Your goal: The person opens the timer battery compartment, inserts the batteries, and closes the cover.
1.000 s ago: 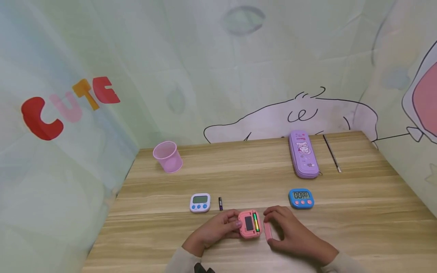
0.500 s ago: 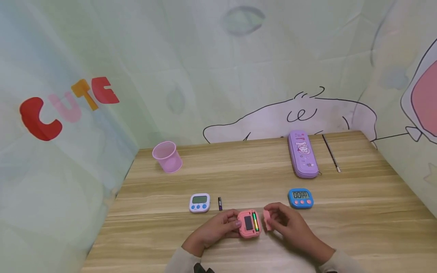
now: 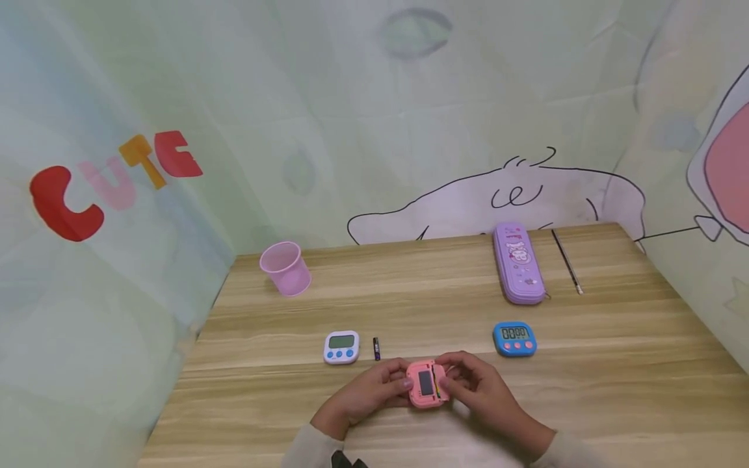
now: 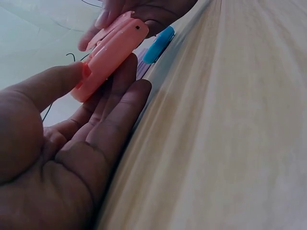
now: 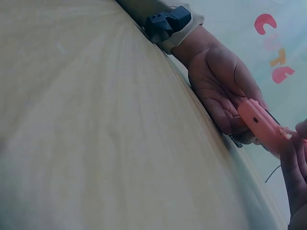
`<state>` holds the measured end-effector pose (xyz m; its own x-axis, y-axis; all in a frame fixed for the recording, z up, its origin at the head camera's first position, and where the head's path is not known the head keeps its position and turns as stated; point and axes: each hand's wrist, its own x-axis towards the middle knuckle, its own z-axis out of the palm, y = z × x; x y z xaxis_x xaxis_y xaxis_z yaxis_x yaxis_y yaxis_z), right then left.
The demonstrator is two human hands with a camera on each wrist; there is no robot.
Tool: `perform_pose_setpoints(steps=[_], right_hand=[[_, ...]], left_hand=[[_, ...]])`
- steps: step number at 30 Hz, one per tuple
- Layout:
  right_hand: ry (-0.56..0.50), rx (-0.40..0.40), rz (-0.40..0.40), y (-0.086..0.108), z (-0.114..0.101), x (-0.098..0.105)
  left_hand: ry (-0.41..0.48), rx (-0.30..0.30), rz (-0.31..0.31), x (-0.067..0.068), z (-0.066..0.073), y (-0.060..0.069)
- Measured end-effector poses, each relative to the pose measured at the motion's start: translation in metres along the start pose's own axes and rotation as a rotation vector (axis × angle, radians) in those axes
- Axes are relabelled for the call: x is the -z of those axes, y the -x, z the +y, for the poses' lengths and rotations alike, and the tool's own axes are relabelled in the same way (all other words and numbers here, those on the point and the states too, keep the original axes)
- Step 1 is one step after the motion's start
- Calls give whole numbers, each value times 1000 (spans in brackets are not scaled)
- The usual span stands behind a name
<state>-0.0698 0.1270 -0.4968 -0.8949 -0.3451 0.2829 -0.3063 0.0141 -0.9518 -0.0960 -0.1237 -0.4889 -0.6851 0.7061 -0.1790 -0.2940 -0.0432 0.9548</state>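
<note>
A pink digital timer [image 3: 426, 385], back side up, is gripped at its left edge by my left hand [image 3: 371, 392], thumb on top and fingers beneath. My right hand [image 3: 486, 393] pinches the pink battery cover [image 4: 109, 30] over the timer's right side. In the left wrist view the cover sits tilted on the timer's back. A battery in the slot is mostly hidden beneath cover and thumb. To the left on the table lie a loose dark battery [image 3: 377, 349] and a white timer [image 3: 341, 347]. A blue timer [image 3: 515, 339] lies beyond my right hand.
At the back left of the wooden table [image 3: 398, 292] stands a pink cup [image 3: 288, 273]. A purple pencil case [image 3: 519, 266] and a pencil [image 3: 566, 261] lie at the back right. Printed curtains enclose the far and side edges.
My right hand has moved left with the battery cover, from beside the timer onto its battery slot, now largely covering the battery. The left hand keeps its grip on the timer.
</note>
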Motion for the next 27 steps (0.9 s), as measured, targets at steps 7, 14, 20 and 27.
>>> perform_pose_setpoints(steps=[7,14,20,27], right_hand=[[103,21,70,-4,-5,-5],[173,48,51,-8,-28,-9],[170,-54,51,-9,-31,-10],[179,-176,106,-13,-16,-14]], left_hand=[[3,-8,-12,1,-1,0],[-1,-4,-16,1,-1,0],[2,-9,-11,2,-1,1],[4,-14,-5,2,-1,-1]])
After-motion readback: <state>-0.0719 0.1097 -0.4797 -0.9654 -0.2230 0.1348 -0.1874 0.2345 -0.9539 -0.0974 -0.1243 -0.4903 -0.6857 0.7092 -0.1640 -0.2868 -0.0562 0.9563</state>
